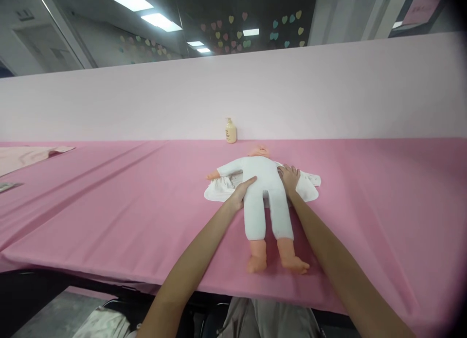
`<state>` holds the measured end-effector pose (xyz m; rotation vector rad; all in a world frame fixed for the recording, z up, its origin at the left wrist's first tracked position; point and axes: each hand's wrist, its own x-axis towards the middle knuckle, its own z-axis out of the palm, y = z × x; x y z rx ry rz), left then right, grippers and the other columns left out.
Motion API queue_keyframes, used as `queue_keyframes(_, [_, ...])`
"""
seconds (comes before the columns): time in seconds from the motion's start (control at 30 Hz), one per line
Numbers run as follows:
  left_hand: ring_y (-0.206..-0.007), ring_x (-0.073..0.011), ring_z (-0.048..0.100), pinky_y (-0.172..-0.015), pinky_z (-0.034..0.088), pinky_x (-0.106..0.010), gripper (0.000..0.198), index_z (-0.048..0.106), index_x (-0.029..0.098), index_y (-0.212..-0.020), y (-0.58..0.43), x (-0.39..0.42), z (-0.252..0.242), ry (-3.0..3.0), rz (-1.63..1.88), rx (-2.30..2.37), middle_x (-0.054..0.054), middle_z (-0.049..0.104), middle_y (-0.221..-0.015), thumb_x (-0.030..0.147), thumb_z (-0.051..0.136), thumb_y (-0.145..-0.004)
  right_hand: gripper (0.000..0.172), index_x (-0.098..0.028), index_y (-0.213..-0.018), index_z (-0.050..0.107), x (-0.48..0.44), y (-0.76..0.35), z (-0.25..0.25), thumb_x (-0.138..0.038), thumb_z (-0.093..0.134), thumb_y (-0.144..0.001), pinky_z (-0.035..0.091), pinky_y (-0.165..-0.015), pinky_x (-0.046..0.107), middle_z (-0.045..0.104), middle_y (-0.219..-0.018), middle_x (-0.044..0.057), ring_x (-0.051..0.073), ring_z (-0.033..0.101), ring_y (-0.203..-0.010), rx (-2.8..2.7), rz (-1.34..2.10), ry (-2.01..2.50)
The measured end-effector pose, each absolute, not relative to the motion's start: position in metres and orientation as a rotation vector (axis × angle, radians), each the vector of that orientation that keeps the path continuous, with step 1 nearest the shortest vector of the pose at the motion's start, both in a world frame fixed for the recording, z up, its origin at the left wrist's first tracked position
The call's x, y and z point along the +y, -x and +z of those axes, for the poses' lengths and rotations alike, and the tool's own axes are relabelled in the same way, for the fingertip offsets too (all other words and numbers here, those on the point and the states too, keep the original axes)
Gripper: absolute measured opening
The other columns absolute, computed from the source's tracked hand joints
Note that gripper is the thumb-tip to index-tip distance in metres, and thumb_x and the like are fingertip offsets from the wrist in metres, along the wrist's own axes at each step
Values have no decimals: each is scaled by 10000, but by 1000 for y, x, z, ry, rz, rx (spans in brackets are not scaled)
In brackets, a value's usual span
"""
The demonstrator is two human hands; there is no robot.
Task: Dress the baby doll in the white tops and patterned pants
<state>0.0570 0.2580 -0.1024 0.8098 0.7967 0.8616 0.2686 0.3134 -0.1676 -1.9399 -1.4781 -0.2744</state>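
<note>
A baby doll with a white cloth body lies on its back on the pink table cover, its head away from me and its bare feet toward me. Beneath its torso is a spread white garment, showing on both sides. My left hand grips the doll's side at the waist, thumb on the front and the other fingers hidden underneath. At the other side my right hand is closed around the doll near its arm, which it mostly covers. The doll's other arm stretches out to the left.
A cream pump bottle stands at the back against the white wall. Pale pink cloth lies at the far left of the pink-covered table. The table's front edge runs just before my lap.
</note>
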Motion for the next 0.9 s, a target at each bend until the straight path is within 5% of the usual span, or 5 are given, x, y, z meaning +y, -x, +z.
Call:
queue_keyframes(0.17, [-886, -296, 664, -801, 540, -405, 437, 607, 81, -1089, -57, 265, -107, -802, 829, 812, -149, 706, -931, 258, 706, -702, 362, -241, -1092, 659, 310, -264, -165, -210, 344, -915, 206, -1042, 516, 573, -1281, 42, 310, 405, -1211, -1494, -307, 1971])
queue_keyframes(0.37, [-849, -282, 675, -781, 552, -398, 453, 592, 85, -1098, -61, 266, -115, -761, 933, 853, -146, 707, -923, 206, 703, -676, 433, -205, -1328, 483, 304, -261, -163, -193, 347, -917, 156, -979, 698, 445, -1382, 176, 378, 355, -1260, -1685, -424, 2065])
queue_keyframes(0.6, [-767, -245, 677, -724, 559, -366, 392, 612, 115, -1025, -58, 268, -118, -742, 1025, 892, -116, 705, -895, 125, 702, -643, 480, -236, -1403, 356, 304, -259, -164, -196, 231, -941, 120, -939, 769, 358, -1448, 151, 366, 272, -1322, -1691, -416, 2180])
queue_keyframes(0.9, [-767, -256, 675, -712, 555, -373, 417, 588, 115, -1074, -37, 263, -116, -721, 1022, 859, -113, 703, -873, 119, 687, -669, 539, -156, -1358, 381, 296, -259, -164, -68, 266, -839, 63, -978, 745, 454, -1357, 159, 328, 290, -1313, -1556, -411, 2211])
